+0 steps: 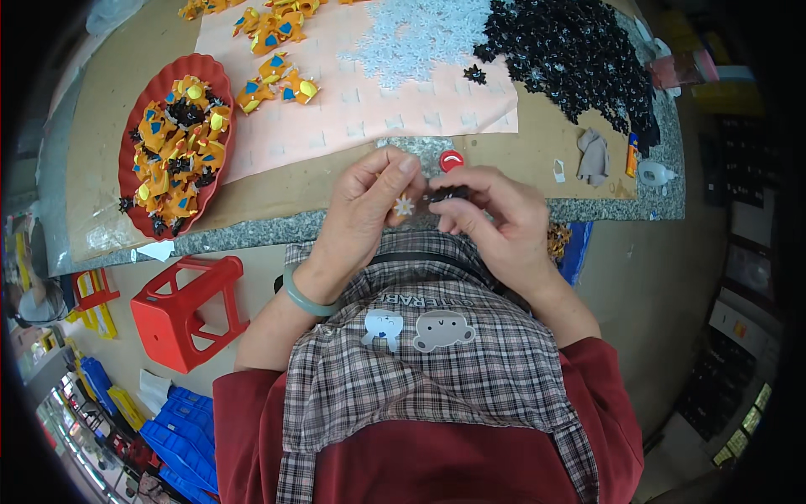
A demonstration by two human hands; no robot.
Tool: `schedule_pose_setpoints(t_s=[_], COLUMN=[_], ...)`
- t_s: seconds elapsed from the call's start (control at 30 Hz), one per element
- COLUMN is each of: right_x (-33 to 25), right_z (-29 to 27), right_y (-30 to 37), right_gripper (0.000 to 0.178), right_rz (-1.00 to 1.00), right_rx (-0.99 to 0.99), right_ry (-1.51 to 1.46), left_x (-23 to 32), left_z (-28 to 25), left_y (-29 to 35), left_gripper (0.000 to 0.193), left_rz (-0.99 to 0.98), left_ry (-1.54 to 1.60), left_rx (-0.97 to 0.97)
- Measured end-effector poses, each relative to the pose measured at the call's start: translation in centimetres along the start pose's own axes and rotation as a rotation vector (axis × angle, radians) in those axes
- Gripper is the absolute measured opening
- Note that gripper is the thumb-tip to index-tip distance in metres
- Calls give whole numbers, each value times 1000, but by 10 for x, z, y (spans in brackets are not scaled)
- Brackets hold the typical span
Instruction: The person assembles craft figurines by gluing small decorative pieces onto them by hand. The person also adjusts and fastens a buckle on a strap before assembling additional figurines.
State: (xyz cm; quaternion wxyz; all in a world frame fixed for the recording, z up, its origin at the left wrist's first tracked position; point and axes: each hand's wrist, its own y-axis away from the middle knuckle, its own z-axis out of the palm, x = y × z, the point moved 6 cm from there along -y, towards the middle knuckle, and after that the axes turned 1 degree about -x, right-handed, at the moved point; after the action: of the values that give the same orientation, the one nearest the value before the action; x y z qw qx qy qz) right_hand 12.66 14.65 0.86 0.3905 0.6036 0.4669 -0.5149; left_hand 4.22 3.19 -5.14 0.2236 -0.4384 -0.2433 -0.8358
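Note:
Over the table's near edge, my left hand (368, 191) pinches a small white star-shaped piece (404, 205) between thumb and fingers. Close beside it, my right hand (501, 212) grips a black spiky piece (447, 194) between thumb and forefinger. The two pieces are nearly level, and I cannot tell whether they touch. Many more white pieces (416, 38) lie heaped at the far middle of the table. To their right spreads a large pile of black spiky pieces (562, 59), with one loose black piece (475, 75) in front.
A red scalloped tray (126, 181) at left holds orange figures with black pieces. More orange figures (277, 84) lie on pink paper (336, 126). A red round lid (451, 160), grey cloth (593, 157) and white bottle (656, 174) sit nearby. A red stool (164, 328) stands below left.

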Motion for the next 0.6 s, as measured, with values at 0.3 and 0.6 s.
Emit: schedule_pose_setpoints(t_s=[0.3,0.6], right_x=[-16,-15], right_z=[14,18], right_y=[4,6], right_gripper=[20,24], right_rz=[-384,-477], right_rx=[16,8], right_ry=[382,486], left_x=[2,-1], left_z=[-2,-3], left_y=[3,2], left_gripper=[26,27], left_rz=[-56,-67], left_ry=[-118,-130], left_rx=[78,49])
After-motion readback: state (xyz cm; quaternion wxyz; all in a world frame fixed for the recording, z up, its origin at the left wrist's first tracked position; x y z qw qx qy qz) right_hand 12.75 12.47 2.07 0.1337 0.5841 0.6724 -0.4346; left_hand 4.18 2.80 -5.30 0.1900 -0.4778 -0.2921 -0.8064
